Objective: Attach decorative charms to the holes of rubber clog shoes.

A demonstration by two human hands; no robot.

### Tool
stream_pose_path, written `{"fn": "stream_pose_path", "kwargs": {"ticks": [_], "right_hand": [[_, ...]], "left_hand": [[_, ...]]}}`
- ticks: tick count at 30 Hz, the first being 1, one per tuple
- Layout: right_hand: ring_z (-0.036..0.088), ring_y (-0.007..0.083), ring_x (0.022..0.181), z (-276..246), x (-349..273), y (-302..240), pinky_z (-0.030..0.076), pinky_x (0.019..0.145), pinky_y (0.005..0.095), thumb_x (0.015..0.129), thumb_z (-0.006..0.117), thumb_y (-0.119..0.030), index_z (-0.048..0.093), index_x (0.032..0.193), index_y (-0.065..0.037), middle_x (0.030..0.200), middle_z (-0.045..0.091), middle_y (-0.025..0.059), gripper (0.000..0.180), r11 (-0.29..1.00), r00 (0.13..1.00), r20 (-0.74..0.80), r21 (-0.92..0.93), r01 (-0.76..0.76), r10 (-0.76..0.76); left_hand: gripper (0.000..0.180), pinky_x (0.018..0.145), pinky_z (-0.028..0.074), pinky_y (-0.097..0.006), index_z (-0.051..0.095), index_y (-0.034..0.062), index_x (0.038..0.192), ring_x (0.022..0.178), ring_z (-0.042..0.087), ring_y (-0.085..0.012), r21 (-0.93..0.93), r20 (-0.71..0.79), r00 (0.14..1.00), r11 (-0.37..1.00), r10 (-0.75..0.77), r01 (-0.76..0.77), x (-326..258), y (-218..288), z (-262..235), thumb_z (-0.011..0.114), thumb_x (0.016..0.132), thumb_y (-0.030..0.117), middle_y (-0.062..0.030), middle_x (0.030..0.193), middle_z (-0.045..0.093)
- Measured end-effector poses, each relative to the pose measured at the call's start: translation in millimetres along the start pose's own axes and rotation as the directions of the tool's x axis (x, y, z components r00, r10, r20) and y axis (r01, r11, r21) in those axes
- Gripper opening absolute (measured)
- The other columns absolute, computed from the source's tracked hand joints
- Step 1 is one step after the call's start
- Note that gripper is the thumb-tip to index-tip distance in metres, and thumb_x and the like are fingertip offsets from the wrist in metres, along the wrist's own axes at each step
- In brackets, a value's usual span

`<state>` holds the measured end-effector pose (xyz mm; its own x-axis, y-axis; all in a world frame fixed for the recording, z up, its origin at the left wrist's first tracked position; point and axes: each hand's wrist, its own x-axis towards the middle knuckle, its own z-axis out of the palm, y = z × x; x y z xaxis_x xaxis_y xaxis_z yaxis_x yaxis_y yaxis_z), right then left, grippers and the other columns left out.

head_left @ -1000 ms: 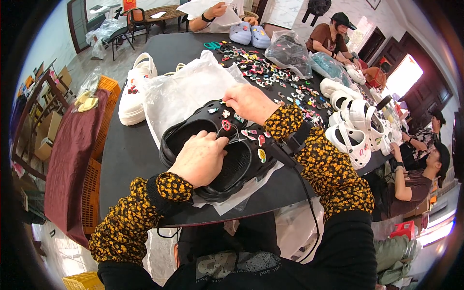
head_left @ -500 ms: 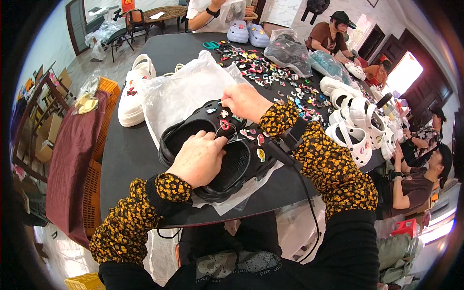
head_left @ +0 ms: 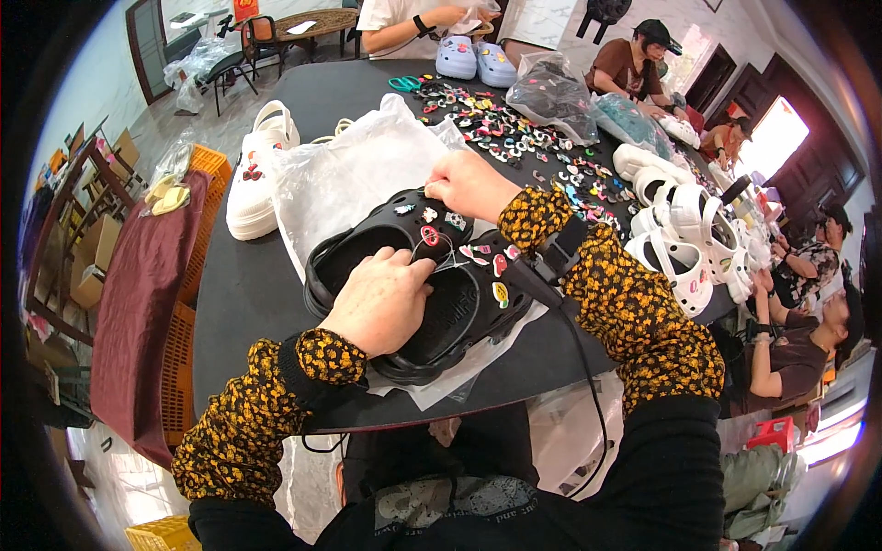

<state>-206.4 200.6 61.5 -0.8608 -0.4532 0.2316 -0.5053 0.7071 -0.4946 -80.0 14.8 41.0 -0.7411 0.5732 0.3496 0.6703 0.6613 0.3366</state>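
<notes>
A pair of black clogs, the left clog [head_left: 342, 260] and the right clog [head_left: 436, 335], lies side by side on a white plastic bag [head_left: 335, 158]. Colourful shoe charms [head_left: 429, 236] dot their toes, and a thin clear loop shows between the two shoes. My left hand [head_left: 378, 303] is closed on the inner rims where the clogs meet, its fingertips partly hidden. At the toe of the left clog, my right hand [head_left: 470, 188] is pinched with its fingertips against the surface. Whatever is between those fingers is hidden.
Loose charms [head_left: 519, 133] spread over the dark table [head_left: 248, 303] beyond my right hand. White clogs stand at the left [head_left: 257, 188] and in a heap at the right [head_left: 678, 266]. Teal scissors [head_left: 404, 84] and lavender clogs [head_left: 496, 66] are at the far side. Several people work around.
My right hand has shifted slightly to the right and away along the toe. A small pale bit at its fingertips no longer shows. My left hand stays on the clogs.
</notes>
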Motion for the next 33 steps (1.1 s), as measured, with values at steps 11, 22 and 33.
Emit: {"fn": "stream_pose_path", "kwargs": {"ticks": [11,22,33], "right_hand": [[0.057,0.0349,0.092,-11.3,-24.4,-16.3,0.046,0.078,0.0418,0.077,0.058,-0.004,0.064,0.096,-0.001,0.095,0.058,0.0177,0.02,0.904,0.946,0.278,-0.339,0.26,-0.167],[0.059,0.0303,0.091,6.1,-13.5,-25.2,0.046,0.083,0.0384,0.069,0.062,-0.01,0.066,0.076,0.0,0.087,0.061,0.0154,0.013,0.733,0.887,0.332,-0.506,0.454,-0.321],[0.064,0.0357,0.075,3.0,3.6,-27.6,0.051,0.068,0.041,0.063,0.059,-0.003,0.069,0.079,0.0,0.075,0.063,0.0219,0.02,0.851,0.851,0.514,-0.393,0.347,-0.109]], "left_hand": [[0.024,0.077,0.047,-0.041,0.063,0.0022,0.099,0.088,0.056,-0.0319,0.0,-0.018,1.0,1.0,0.005,-0.005,-0.1,-1.6,-0.5,0.063,0.076,0.009,-0.0135,0.084,0.058],[0.023,0.076,0.047,-0.041,0.064,0.0031,0.098,0.088,0.056,-0.0325,-0.004,-0.013,0.999,0.999,-0.046,0.046,2.8,0.5,-1.4,0.063,0.077,0.01,-0.0142,0.085,0.058],[0.024,0.076,0.047,-0.041,0.062,0.0024,0.101,0.088,0.055,-0.0324,-0.011,0.037,0.999,1.0,-0.028,0.028,0.4,0.2,-3.8,0.063,0.078,0.01,-0.0144,0.085,0.056]]}}
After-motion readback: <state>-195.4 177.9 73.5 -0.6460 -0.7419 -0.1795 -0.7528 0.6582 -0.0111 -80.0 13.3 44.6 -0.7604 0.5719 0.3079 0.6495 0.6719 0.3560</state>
